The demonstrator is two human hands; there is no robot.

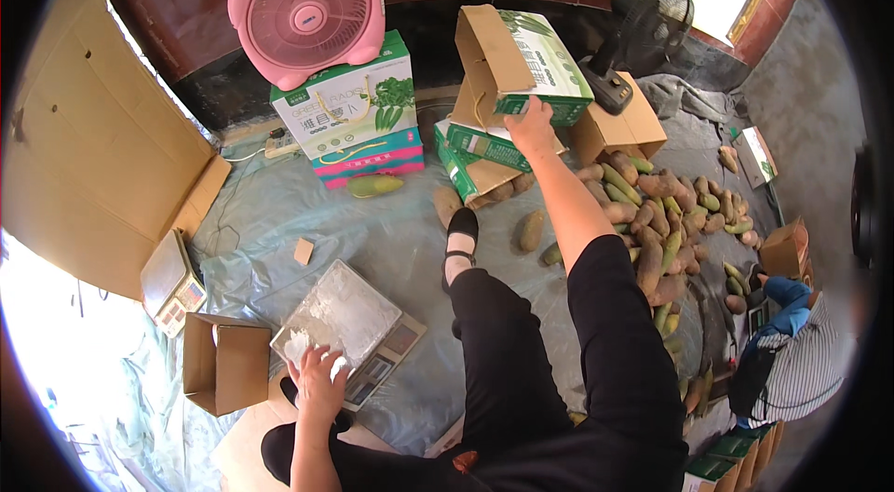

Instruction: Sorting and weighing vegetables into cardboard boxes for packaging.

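Your right hand (532, 131) is up at the far side, fingers on the near edge of a tilted, open green-and-white carton (548, 50); you can't tell how tightly they close. Near left, your left hand (319, 380) has its fingers loosely spread over crumpled white material (298, 345) on the scale (352, 310). To your right, long vegetables (663, 231) lie heaped.

Carton (551, 54) — smooth cardboard, groundsheet (263, 236) — wrinkled plastic
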